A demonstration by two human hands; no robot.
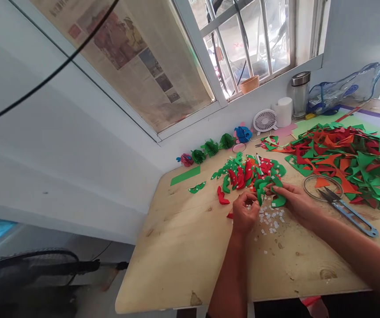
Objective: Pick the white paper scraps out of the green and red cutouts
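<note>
A pale wooden surface (173,247) is spreading across the lower centre and right of the frame, meeting a white wall (77,163). Above it, a newspaper-covered pane (137,57) is filling the upper left, and a barred window (249,39) is letting in light at the upper centre-right.

Along the wall, three green paper balls (210,148), one pink one (186,159) and one blue one (243,134) are sitting near one white fan (265,121) and one lidded jar (300,97). One pair of snips (353,215) is lying at right, just below a heap of uncounted scraps (358,163).

Right of centre, both forearms are reaching up from the bottom edge. The left hand (245,213) is curling nearly closed, pinching green paper (260,192); the right hand (296,202) is gripping it between thumb and fingers. Whether this is one piece, I cannot tell.
</note>
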